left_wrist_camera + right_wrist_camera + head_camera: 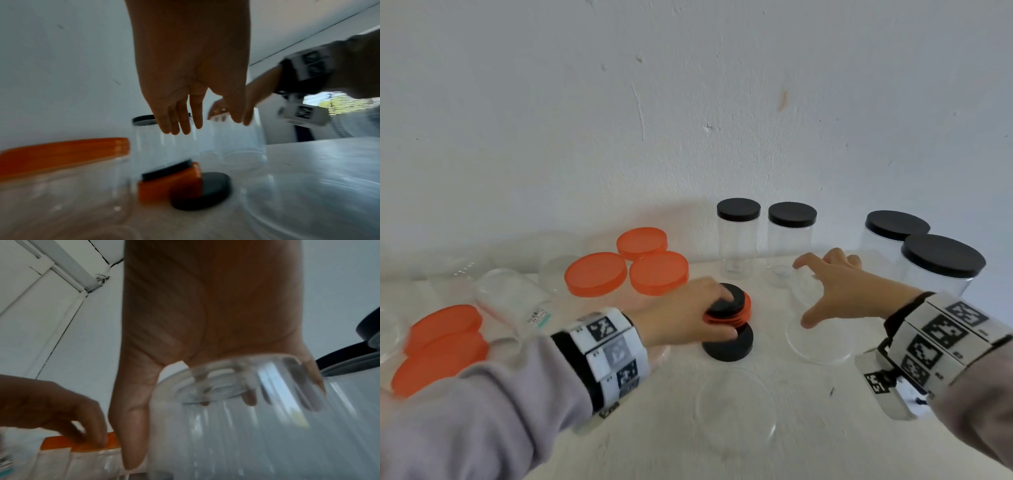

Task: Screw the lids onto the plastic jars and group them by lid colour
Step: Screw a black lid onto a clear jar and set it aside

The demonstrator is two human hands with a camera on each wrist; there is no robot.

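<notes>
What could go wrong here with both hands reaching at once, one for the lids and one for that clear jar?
The left hand reaches a mixed stack of small lids, black on orange; more than one may lift together. The right hand tips a lidless clear jar, which might slip or knock the slim black-lidded jars just behind it.

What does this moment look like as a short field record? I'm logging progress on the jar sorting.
left hand: reaching onto small stack of black and orange lids
right hand: fingers spread round upturned clear jar
loose black lid: on table beside stack
black-lidded jars: four, back right
orange lids: several, left side
grip on stack: cannot tell
</notes>
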